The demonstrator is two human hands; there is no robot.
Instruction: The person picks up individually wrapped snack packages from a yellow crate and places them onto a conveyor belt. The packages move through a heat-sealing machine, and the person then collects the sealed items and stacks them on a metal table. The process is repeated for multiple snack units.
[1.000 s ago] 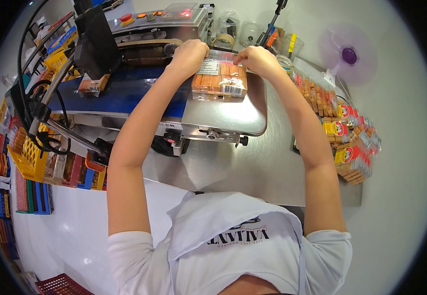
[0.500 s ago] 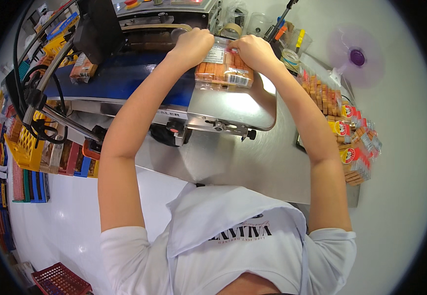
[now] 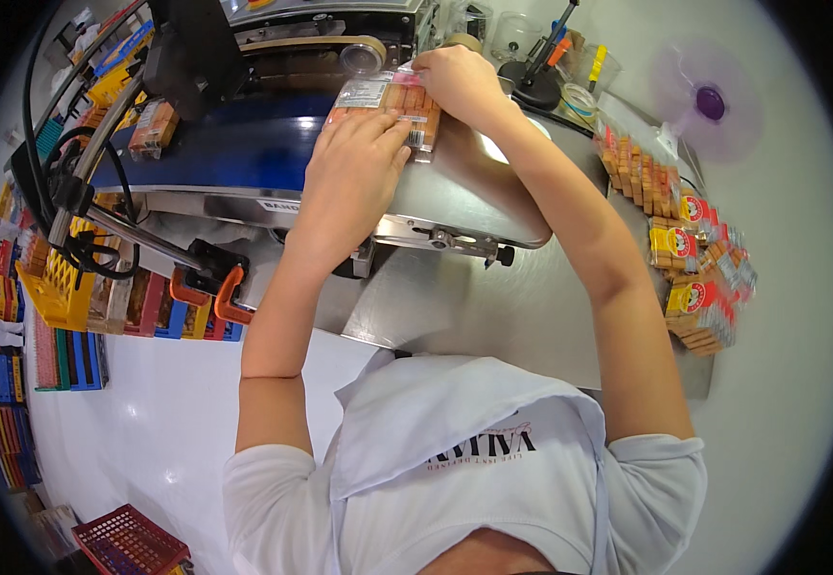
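Observation:
A clear plastic packet of orange-brown biscuit-like sticks [image 3: 369, 93] lies where the blue conveyor belt [image 3: 263, 153] meets the metal side plate [image 3: 474, 196] of a sealing machine. My left hand [image 3: 351, 172] rests flat over the packet's near edge, fingers stretched out. At its far right corner, my right hand [image 3: 460, 81] pinches the film, fingertips closed against it. Just beyond the packet runs the sealing band with a round wheel [image 3: 363, 56]. Farther left on the belt sits another filled packet [image 3: 154, 128].
Several filled packets [image 3: 690, 259] stand stacked at the table's right edge, near a spinning purple fan [image 3: 710, 103]. Tape rolls [image 3: 578, 101] and clear cups lie behind. A black pole [image 3: 81, 192] with cables rises at left, by a yellow crate [image 3: 57, 287]. A red basket [image 3: 129, 541] sits lower left.
My left hand has left the packet's far edge and come down flat onto its near side. The packet has shifted left, and my right hand has moved left with it.

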